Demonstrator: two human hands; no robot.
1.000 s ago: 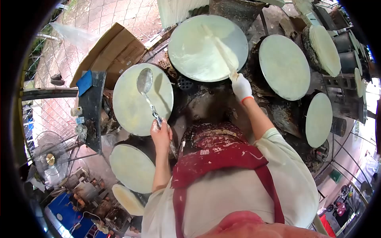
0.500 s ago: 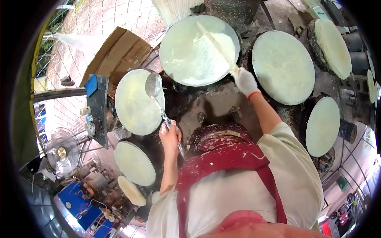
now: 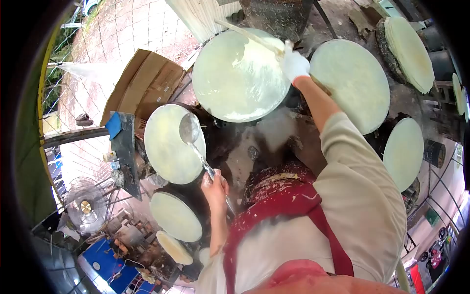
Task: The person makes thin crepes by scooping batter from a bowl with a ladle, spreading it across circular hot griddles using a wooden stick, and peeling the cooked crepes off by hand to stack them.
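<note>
My left hand (image 3: 214,187) is closed around the handle of a metal ladle (image 3: 189,128). The ladle's bowl hangs over a round griddle (image 3: 169,152) coated in pale batter. My right hand (image 3: 295,63), in a white glove with an orange cuff, grips one end of a long, flat wooden spreader (image 3: 248,35). That spreader lies across the far part of the large round griddle (image 3: 220,88), whose pale batter looks wet and uneven. To the right of my gloved hand is another pale-covered griddle (image 3: 350,88).
More batter-covered rounds stand to the right (image 3: 404,154) and lower left (image 3: 176,216). A stack of pale sheets (image 3: 409,54) sits at upper right. Cardboard (image 3: 142,88) leans beside the wire fence. A fan (image 3: 87,207) stands at left.
My right hand and the spreader have moved toward the far edge of the large griddle. The view has shifted a little. My left hand still holds the ladle over the same griddle.
</note>
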